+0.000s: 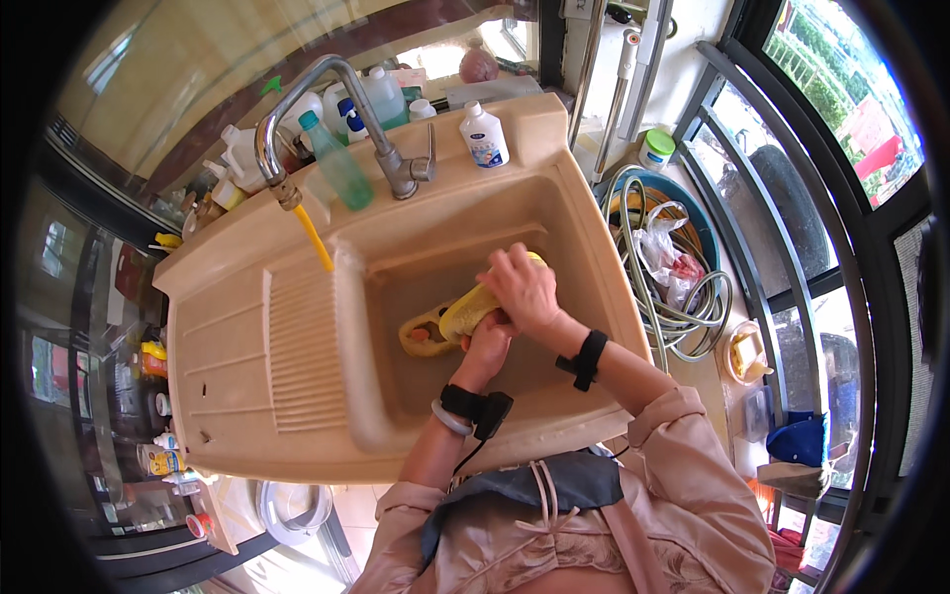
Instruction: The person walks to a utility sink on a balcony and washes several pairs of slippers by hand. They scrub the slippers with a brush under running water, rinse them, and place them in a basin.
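Observation:
Over the basin of a beige utility sink (445, 386), my left hand (488, 347) grips one end of a yellow slipper (475, 308) from below. My right hand (522, 288) lies across the slipper's upper part with its fingers bent. Whether something small sits under that palm is hidden. A second fuzzy yellow slipper (414, 343), with an orange patch and a dark spot, rests on the basin floor, partly covered by the held one.
A chrome faucet (390, 148) with a yellow tube (313, 236) hangs over the ribbed washboard (306, 349). A green bottle (338, 167) and a white bottle (484, 135) stand on the back ledge. At right, a coiled hose (690, 327) fills a blue bucket (705, 215).

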Tool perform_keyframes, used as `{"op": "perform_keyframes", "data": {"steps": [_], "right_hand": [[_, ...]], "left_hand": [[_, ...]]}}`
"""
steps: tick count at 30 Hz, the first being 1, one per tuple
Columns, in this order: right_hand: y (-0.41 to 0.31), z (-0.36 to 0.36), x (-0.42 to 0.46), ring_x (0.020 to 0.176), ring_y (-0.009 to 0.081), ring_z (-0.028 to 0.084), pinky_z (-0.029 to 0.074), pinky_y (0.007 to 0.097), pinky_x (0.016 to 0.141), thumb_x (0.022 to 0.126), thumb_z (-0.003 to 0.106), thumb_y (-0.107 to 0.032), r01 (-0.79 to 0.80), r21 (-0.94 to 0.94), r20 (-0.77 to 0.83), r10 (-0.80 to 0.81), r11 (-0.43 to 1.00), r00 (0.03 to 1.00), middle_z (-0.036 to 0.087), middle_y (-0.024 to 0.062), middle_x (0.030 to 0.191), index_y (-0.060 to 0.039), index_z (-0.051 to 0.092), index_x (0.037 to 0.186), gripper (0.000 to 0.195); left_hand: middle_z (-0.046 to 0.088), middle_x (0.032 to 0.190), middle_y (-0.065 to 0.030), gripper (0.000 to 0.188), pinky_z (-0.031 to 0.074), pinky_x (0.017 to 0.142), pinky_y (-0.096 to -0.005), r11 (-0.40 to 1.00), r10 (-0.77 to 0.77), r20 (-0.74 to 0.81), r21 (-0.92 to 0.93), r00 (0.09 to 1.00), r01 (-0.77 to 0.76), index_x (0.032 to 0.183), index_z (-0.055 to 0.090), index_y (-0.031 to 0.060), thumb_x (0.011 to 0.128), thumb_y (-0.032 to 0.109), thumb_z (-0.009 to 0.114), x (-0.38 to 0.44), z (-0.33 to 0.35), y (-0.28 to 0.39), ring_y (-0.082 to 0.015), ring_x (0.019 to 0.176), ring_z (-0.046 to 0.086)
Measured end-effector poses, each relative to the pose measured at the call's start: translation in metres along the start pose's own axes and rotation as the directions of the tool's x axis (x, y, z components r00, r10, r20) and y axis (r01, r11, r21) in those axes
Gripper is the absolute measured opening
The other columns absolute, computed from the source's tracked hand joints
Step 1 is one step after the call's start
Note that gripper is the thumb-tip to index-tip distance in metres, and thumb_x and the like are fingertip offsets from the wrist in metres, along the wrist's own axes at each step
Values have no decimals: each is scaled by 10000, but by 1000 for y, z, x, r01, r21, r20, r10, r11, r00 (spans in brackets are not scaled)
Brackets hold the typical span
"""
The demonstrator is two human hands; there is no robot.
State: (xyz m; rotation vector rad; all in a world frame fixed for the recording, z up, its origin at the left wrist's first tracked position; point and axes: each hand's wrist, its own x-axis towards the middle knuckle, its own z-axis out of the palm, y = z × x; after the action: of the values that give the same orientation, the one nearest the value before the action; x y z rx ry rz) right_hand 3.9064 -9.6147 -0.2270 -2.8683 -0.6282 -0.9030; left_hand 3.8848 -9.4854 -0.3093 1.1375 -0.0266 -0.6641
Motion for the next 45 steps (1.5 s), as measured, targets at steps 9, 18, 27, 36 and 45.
{"op": "perform_keyframes", "data": {"steps": [9, 18, 27, 36, 45], "right_hand": [[1, -6, -2, 898, 213, 532, 496, 304, 497, 641, 701, -219, 47, 54, 34, -49, 997, 998, 488, 23, 930, -212, 622, 835, 210], [-6, -3, -1, 643, 223, 569, 470, 368, 492, 818, 648, -276, -86, 286, -126, 126, 954, 984, 500, 57, 818, -132, 548, 912, 199], [-10, 13, -6, 781, 213, 592, 493, 359, 483, 753, 687, -250, -144, 284, -67, 169, 948, 983, 520, 39, 849, -133, 606, 861, 178], [68, 48, -21, 920, 204, 649, 557, 391, 748, 918, 506, -596, -450, 714, 681, 380, -537, 626, 633, 97, 1077, -101, 519, 1163, 552], [21, 13, -18, 460, 40, 440, 306, 188, 349, 969, 489, -478, -454, 576, 709, 139, -680, 691, 612, 0, 840, -80, 526, 1254, 491]], "left_hand": [[582, 1125, -49, 381, 415, 919, -280, 991, 73, -109, -105, 991, -84, 1102, 578, -9, 738, -83, 495, -21, 26, 32, -166, 1068, 535], [541, 1252, -77, 447, 391, 1021, -335, 863, 175, -62, -471, 983, -183, 1269, 498, 30, 951, 344, 511, -21, 20, 49, -193, 1175, 505], [456, 1386, -123, 916, 336, 1089, -369, 797, 222, -89, -558, 971, -234, 1398, 369, -5, 860, 735, 416, -23, 25, 64, -238, 1270, 434], [489, 1356, -140, 819, 400, 1056, -389, 761, 247, -103, -595, 964, -259, 1366, 372, -50, 916, 632, 434, -28, 32, 74, -252, 1242, 483], [635, 1124, -81, 360, 485, 880, -319, 794, 428, 33, 465, 903, -393, 1189, 563, -13, 926, 218, 648, -26, 34, 79, -186, 1021, 604]]}}
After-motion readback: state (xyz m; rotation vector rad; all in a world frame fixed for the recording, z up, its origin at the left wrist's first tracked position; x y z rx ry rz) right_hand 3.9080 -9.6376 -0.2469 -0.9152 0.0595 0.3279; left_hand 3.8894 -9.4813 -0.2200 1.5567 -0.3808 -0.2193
